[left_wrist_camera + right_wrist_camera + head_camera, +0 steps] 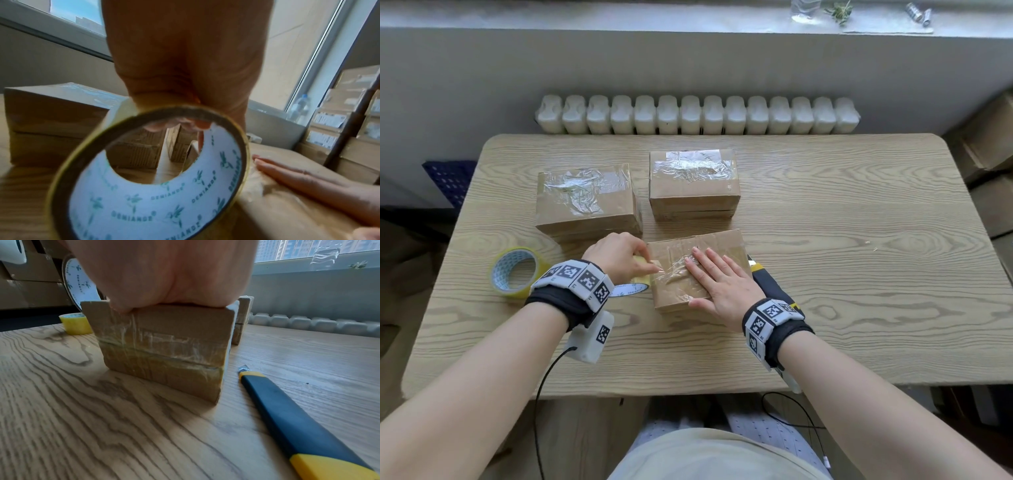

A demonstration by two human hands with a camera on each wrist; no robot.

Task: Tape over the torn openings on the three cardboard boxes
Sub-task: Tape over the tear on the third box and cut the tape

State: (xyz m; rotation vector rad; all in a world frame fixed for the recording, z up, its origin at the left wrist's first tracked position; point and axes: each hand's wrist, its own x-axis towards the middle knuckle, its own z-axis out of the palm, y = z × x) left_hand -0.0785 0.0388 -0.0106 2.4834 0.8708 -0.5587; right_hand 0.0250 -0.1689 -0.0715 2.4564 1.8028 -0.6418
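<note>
Lying nearest the person on the wooden table, the front cardboard box has clear tape wrinkled across its top. The right hand rests flat on that top with fingers straight and together, pressing the tape down; the right wrist view shows the heel of the palm on the box's near upper edge and taped seams running across the box's near side. The left hand is at the box's left edge, fingers curled round a roll of clear tape held upright on its rim, thumb and fingertips pinching the top of the ring. In the left wrist view the roll's white inner core carries green printed lettering, and a strip of tape runs from the roll onto the box top beside the right hand's fingers.

Two more cardboard boxes stand behind: the left rear box and the right rear box, each with crumpled clear tape over its top, set side by side with a gap between them. A second roll of tape, yellowish, lies flat on the table to the left of the left wrist. A utility knife with a black and yellow handle lies just right of the front box, blade tip toward the far side. A white radiator runs along the wall beyond the table.
</note>
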